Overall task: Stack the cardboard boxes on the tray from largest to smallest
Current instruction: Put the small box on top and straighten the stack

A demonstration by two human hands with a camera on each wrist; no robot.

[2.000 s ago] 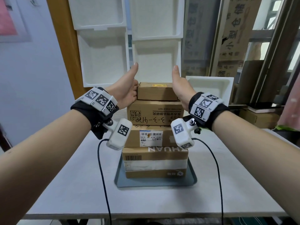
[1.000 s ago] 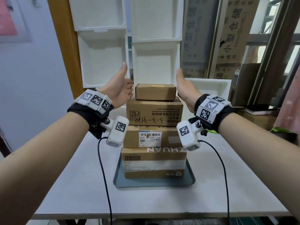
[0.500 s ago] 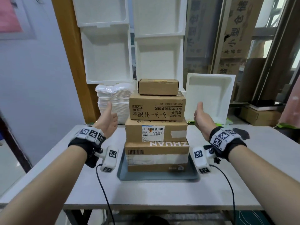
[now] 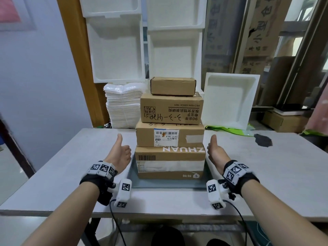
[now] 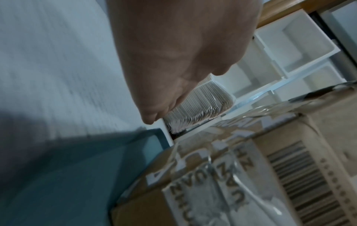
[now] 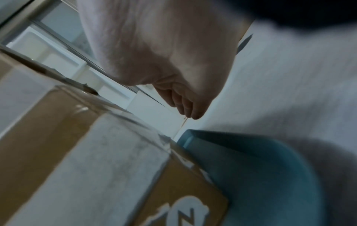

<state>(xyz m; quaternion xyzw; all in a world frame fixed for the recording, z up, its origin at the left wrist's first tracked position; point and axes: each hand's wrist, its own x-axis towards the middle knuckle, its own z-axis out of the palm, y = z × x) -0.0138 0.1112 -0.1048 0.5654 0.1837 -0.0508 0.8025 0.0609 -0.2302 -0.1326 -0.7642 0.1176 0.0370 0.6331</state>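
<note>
Several cardboard boxes stand stacked on the blue-grey tray (image 4: 168, 184), largest at the bottom. The bottom box (image 4: 169, 163) carries the third box (image 4: 169, 135), then the printed box (image 4: 171, 110), with the smallest box (image 4: 173, 86) on top. My left hand (image 4: 120, 154) hovers just left of the bottom box, thumb up, fingers forward, holding nothing. My right hand (image 4: 215, 152) mirrors it on the right side. The left wrist view shows the left hand (image 5: 173, 61) above the tray (image 5: 77, 168), apart from the bottom box (image 5: 212, 191). The right wrist view shows the right hand (image 6: 164, 53), tray (image 6: 260, 168) and bottom box (image 6: 96, 160).
The grey table (image 4: 62, 174) has a dark stain (image 4: 263, 140) at the right. Behind it stand a pile of white sheets (image 4: 124, 107), a leaning foam tray (image 4: 230, 102) and stacked foam trays (image 4: 115, 50). A brown carton (image 4: 282, 122) sits far right.
Both hands let go of the smallest box at the top and dropped down to either side of the bottom box. The head view pulled back from the stack.
</note>
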